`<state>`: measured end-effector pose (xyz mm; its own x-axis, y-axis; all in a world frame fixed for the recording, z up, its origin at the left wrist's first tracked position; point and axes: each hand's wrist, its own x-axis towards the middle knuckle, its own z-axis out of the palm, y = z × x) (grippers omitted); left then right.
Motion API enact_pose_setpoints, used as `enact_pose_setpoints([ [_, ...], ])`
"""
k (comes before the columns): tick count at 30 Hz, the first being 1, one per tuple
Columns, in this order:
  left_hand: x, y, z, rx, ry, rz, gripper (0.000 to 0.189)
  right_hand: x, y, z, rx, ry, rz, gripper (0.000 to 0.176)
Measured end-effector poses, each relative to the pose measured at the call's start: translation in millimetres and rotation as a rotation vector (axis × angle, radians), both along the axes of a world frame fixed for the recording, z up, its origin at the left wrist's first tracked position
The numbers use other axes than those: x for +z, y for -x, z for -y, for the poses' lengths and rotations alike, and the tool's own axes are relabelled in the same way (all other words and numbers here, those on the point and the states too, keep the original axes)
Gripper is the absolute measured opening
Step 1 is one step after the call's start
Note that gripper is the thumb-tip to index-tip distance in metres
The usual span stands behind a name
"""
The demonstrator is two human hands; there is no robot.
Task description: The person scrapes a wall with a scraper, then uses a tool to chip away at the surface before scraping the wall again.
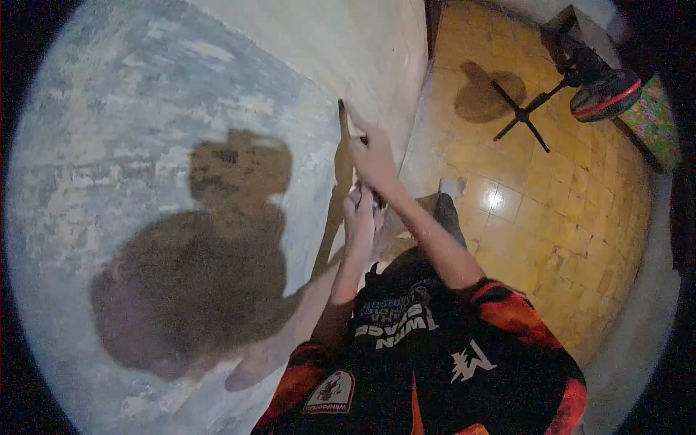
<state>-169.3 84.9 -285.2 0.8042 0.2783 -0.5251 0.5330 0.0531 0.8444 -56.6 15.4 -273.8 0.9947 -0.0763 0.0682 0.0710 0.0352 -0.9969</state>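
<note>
My right hand is closed near the wall, at the upper middle of the view, its index finger reaching up along the surface. A small dark piece shows at its knuckles. Just below it, my left hand is curled shut, with a dark bit like a handle end at its fingers. Both hands seem to grip one dark, slim handle, mostly hidden by the fingers; I cannot tell its kind. Beside them rises the wall, patchy blue-grey with a paler upper band. Shadows of my head and arms fall across it.
Yellow tiles cover the floor on the right. A black fan with a red ring stands on crossed legs at the upper right, near flowered fabric. My foot is on the tiles close to the wall.
</note>
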Motion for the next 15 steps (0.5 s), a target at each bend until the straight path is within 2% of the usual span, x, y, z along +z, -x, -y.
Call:
enact_pose_setpoints([
  [1,5.7,-9.7,3.9,-0.016,0.009,-0.018,0.038,1.3,-9.8,5.6,0.022,0.008,-0.079,0.064],
  [3,15.0,4.5,9.9,-0.021,0.085,0.041,0.04,-15.0,6.9,-2.4,0.009,0.084,0.226,0.063],
  [6,17.9,5.3,9.1,0.023,0.011,0.024,0.043,15.6,20.1,5.1,0.094,0.012,0.001,0.059],
  [9,4.9,6.1,-2.2,-0.054,0.085,0.02,0.044,16.8,13.9,10.3,0.115,0.045,-0.147,0.053],
  [10,16.9,-2.4,4.1,-0.084,0.111,0.028,0.044,26.2,16.8,15.0,0.147,0.051,-0.174,0.052],
  [11,34.5,2.9,9.8,-0.034,0.043,-0.061,0.041,28.1,15.3,12.6,0.14,0.031,-0.149,0.052],
  [14,26.1,8.5,0.4,-0.051,0.052,-0.003,0.038,28.0,22.3,1.9,0.05,-0.067,0.02,0.05],
  [15,37.8,-3.6,2.9,-0.032,0.098,0.025,0.036,30.9,14.8,4.5,0.041,-0.033,-0.016,0.053],
])
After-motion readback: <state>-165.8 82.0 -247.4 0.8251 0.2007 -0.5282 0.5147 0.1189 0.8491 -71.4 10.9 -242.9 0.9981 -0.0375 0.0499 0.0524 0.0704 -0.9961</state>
